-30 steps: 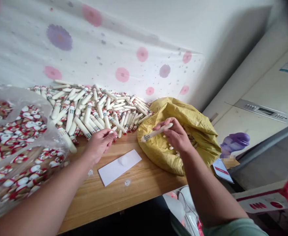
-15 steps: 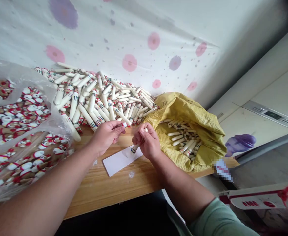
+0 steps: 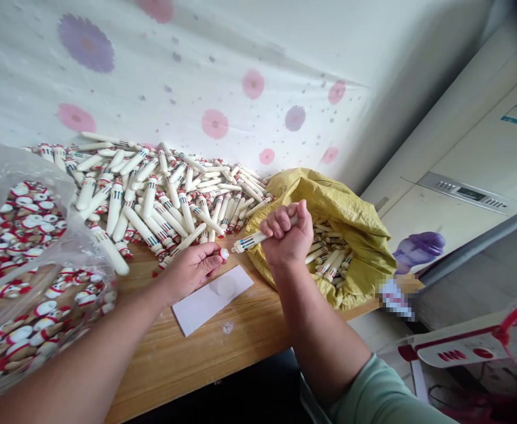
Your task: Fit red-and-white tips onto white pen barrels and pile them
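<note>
My right hand [image 3: 290, 238] is closed in a fist round a white multicolour pen [image 3: 250, 241], whose end with the coloured sliders points left. Pinched between the thumb and fingers of my left hand [image 3: 192, 272] is a small red-and-white pen topper [image 3: 224, 254], mostly hidden by the fingers. Its white end faces the pen tip, with a small gap between them. Below the hands, a white card [image 3: 194, 310] lies on the wooden table [image 3: 183, 359], bearing a pale round smear [image 3: 225, 287] near its middle.
Behind my hands lies a heap of similar pens [image 3: 152, 200], many with red-and-white tops. A clear plastic bag [image 3: 33, 165] of toppers stands at left. At right, an open yellow sack [image 3: 355, 235] holds more pens. A fan [image 3: 466, 350] stands beyond the table's right edge.
My right hand has turned and lifted, swinging the pen from pointing down at the card to pointing left at the topper. The left hand still holds the topper. The view has shifted slightly.
</note>
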### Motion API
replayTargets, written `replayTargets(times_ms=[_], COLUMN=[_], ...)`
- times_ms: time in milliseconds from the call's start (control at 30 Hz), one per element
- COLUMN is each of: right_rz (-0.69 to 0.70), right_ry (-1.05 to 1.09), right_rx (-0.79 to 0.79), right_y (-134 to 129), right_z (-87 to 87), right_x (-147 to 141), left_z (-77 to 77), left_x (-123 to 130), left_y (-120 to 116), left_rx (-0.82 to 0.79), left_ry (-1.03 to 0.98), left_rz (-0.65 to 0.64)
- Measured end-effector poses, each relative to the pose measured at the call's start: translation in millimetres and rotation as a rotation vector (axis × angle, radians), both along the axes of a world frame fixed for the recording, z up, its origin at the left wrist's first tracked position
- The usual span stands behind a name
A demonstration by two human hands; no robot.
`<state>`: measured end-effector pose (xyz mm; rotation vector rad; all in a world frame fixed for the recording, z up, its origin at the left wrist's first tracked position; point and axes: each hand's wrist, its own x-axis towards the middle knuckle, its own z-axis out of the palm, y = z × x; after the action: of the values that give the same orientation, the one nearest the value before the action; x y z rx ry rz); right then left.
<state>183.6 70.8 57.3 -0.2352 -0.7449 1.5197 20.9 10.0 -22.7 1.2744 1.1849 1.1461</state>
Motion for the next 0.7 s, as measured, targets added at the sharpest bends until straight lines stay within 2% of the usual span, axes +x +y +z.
replayTargets(times_ms=[167, 367, 600, 700], right_rz=[0.050, 0.103, 0.145, 0.165], right_ry=[0.002, 0.056, 0.076, 0.048], right_rx=[0.007, -0.001, 0.106, 0.161], right_y=[-3, -3, -7, -10], right_z=[-5.8, -4.4, -3.9, -3.6], right_x=[-6, -7, -10, -17], left_z=[-0.2, 5.0, 14.5, 16.9], left_x=[1, 3, 3, 2], left_y=[-2, -10, -18, -20], left_rx=[0.017, 0.073, 0.254, 0.276], left_ry=[-0.044, -0.007, 0.246, 0.275], left_rz=[-0.021, -0.034, 0.018, 0.049])
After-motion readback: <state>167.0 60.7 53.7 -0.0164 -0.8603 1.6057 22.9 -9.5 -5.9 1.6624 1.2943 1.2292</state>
